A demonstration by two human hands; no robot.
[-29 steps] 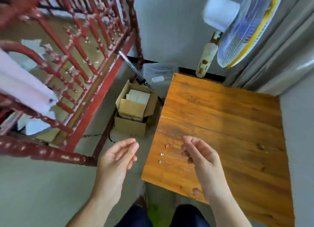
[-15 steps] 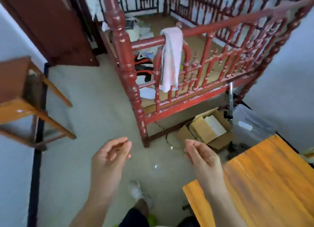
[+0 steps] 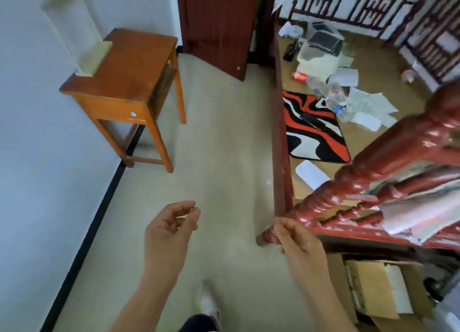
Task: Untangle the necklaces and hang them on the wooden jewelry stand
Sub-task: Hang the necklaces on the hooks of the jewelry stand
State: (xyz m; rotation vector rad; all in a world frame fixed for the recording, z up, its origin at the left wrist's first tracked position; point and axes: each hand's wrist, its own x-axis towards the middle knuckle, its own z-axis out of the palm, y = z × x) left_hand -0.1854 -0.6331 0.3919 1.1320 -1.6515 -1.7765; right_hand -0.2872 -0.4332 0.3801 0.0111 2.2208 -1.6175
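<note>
Fingers (image 3: 193, 217) of the left hand (image 3: 169, 234) are curled, thumb and forefinger meeting on a small glinting bit at their tips, which I take to be part of a necklace (image 3: 193, 209); the chain itself is too fine to make out. The right hand (image 3: 298, 242) shows its back, fingers bent inward, and whether they grip the chain's other end cannot be told. Both hands hover over the floor (image 3: 224, 145), the right one near the foot of a red turned bedpost (image 3: 373, 167). The wooden jewelry stand (image 3: 98, 54) is blurred but reads as upright, its long axis vertical, on the small table (image 3: 134, 65) against the left wall, far and to the left of both hands. The left hand is the nearer one, so the carry likely runs forward and leftward, and hanging would need the chain lifted over the stand's top.
</note>
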